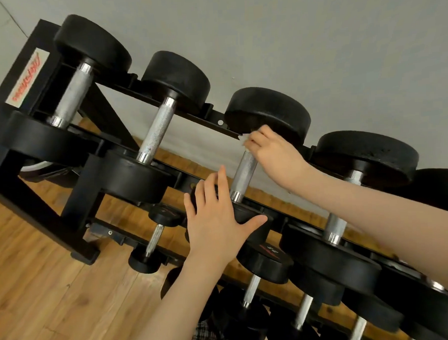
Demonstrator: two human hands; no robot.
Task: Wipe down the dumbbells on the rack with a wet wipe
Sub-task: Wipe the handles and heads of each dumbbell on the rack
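Right hand (271,152) has its fingers (255,140) bunched round a wet wipe (245,139), only a small white scrap showing, pressed at the far end of the handle of the 3rd dumbbell (243,172) where it meets the far head. Left hand (215,221) lies flat, fingers straight and released, on that dumbbell's near head, thumb spread along the edge (looks like steadying). That dumbbell sits on the top tier of the black rack (32,162), with 2 bigger ones (72,95) (157,129) to the left and a 4th (345,205) to the right; smaller dumbbells (154,239) lie on the lower tiers above the wood floor (43,293). Handling, as a judgement: dumbbells are heavy and rigid, best wiped in place and rolled in their cradles, not lifted; the knurled steel handle will snag the wipe, the rubber heads are smoother. The wipe is soft, thin, damp, likely to tear or ball up, so hold it wadded. No containers visible, wipe pack not in view.
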